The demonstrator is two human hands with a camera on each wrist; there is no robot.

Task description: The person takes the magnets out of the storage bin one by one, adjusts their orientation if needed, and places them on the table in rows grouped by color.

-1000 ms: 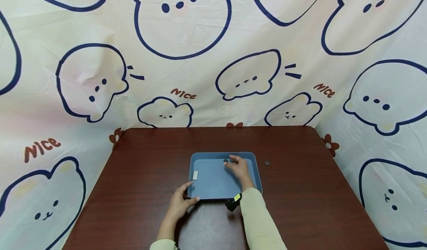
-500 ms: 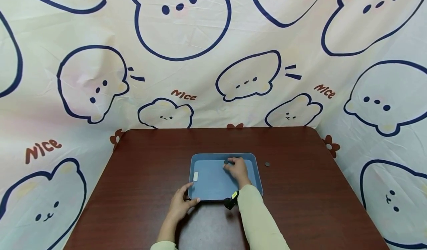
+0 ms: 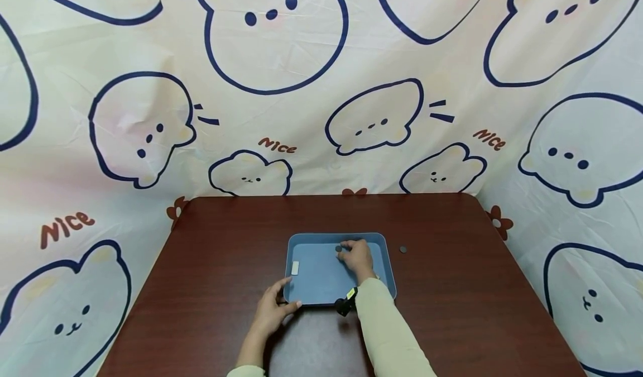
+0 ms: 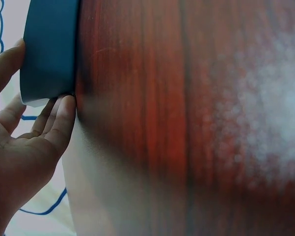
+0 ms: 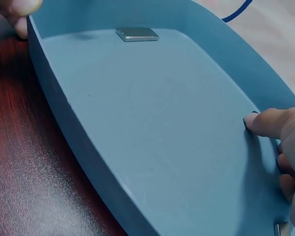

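A shallow blue tray (image 3: 321, 297) lies on the brown table. My left hand (image 3: 269, 313) holds its near left corner, with the thumb on the near side and the fingers along the left wall. Over the far part of the tray, my right hand (image 3: 358, 257) pinches a small dark disc (image 3: 338, 249) between thumb and fingertip. In the right wrist view only a dark edge of the disc shows at the fingertip. A small shiny rectangular block (image 5: 137, 34) rests on the tray floor against the left wall, looking whitish in the head view.
Another dark disc (image 3: 403, 249) lies on the table (image 3: 452, 287) right of the tray. A small metallic piece (image 5: 282, 229) shows partly at the tray's right end in the right wrist view. A patterned cloth (image 3: 311, 109) hangs behind the table.
My right hand has drawn slightly nearer with the pinched disc. The left hand stays at the tray corner, and the head view has tilted slightly.
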